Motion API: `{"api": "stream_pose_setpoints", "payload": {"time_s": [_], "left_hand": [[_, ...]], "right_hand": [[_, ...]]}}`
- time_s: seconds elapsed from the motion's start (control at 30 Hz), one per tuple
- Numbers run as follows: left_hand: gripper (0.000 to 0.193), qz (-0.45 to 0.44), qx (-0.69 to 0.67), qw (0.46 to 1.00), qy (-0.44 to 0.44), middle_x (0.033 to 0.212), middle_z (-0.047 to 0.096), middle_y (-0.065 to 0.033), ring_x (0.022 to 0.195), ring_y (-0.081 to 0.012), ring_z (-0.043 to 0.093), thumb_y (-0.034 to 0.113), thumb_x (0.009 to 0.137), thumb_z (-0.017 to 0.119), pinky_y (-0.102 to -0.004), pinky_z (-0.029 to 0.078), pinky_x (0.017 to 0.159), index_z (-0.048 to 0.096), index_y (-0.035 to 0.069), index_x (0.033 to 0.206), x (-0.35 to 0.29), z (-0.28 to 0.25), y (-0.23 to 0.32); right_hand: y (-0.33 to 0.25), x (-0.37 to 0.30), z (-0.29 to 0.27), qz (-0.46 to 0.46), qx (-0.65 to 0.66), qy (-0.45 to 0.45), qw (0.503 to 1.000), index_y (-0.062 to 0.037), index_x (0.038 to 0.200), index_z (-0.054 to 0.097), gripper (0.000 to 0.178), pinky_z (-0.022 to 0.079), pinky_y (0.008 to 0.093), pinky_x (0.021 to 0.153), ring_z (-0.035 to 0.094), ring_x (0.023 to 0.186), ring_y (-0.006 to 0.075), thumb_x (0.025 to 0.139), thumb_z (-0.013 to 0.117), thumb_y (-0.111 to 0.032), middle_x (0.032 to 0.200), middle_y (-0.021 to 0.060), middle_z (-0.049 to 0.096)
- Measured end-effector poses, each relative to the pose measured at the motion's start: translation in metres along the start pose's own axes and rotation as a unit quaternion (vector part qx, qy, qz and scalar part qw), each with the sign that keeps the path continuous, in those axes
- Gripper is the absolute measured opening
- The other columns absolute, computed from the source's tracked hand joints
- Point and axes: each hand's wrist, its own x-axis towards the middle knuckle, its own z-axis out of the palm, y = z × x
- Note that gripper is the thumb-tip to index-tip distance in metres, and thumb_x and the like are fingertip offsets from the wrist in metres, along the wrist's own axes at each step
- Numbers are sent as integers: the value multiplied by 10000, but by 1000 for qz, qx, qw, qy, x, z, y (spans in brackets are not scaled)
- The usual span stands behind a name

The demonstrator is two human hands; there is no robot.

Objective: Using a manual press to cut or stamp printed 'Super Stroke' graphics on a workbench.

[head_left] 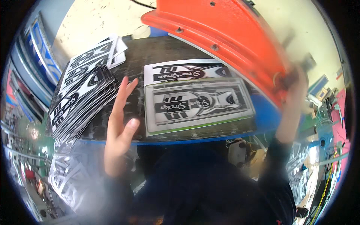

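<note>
My left hand is raised over the table's near edge, fingers stretched and thumb apart, holding nothing. It hovers between a fanned stack of printed black-and-white sheets and a clear rectangular cutting die with a green lower edge. Through the die, the bold graphic of a printed sheet shows. Another printed sheet sticks out behind it. At the right, my right hand is closed around a dark handle at the end of the orange swing arm of a press. Motion blurs that hand and handle.
The dark, worn table has a blue front edge. The orange arm reaches over its far right part. Blue-edged panels lean at the left. Below the table lie sheets of cut waste. A pale round surface stands behind.
</note>
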Motion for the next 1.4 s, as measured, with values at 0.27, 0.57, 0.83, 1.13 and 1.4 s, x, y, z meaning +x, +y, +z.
{"api": "stream_pose_setpoints", "payload": {"time_s": [0.27, 0.57, 0.83, 1.13, 1.4], "left_hand": [[952, 52, -121, 989, -71, 1460, 367, -252, 1392, -302, 311, 445, 804, 642, -422, 151, 1142, 188, -39, 1487, 40, 15, 41], [1262, 280, 76, 934, -208, 1356, 372, -415, 1291, -449, 420, 241, 661, 875, -481, 351, 1054, -41, -122, 1450, 64, 34, 87], [667, 230, 149, 951, 146, 1071, 612, -297, 841, -290, 681, 216, 847, 699, -328, 563, 731, 324, -33, 1338, 42, 36, 96], [352, 218, 304, 855, 360, 958, 656, -232, 712, -212, 685, 97, 942, 560, -289, 580, 657, 408, 6, 1246, 42, 18, 79], [343, 231, 293, 858, 352, 930, 659, -217, 698, -211, 684, 130, 940, 576, -288, 585, 652, 422, 24, 1228, 36, 8, 65]], "right_hand": [[-34, -95, 38, -26, -8, -224, 974, 56, 1287, 428, 452, 426, 334, 884, 554, 940, 201, 897, 561, -131, 1003, 121, 545], [-62, -101, 38, -180, -241, -458, 836, 48, 1438, 302, 756, 239, 454, 1125, 320, 1388, 361, 831, 654, -236, 1477, 259, 329], [-32, -29, 32, -493, -511, 55, 702, -51, 1428, 367, 684, 404, 427, 1020, 473, 1270, 337, 819, 670, -118, 1361, 213, 471], [-17, -26, 43, -454, -275, -23, 847, 39, 1162, 448, 445, 531, 262, 778, 617, 942, 181, 777, 666, 93, 1108, 178, 571], [-4, -37, 45, -454, -202, -59, 866, 30, 1158, 434, 459, 463, 307, 872, 573, 1004, 219, 764, 659, 98, 1092, 193, 556]]}}
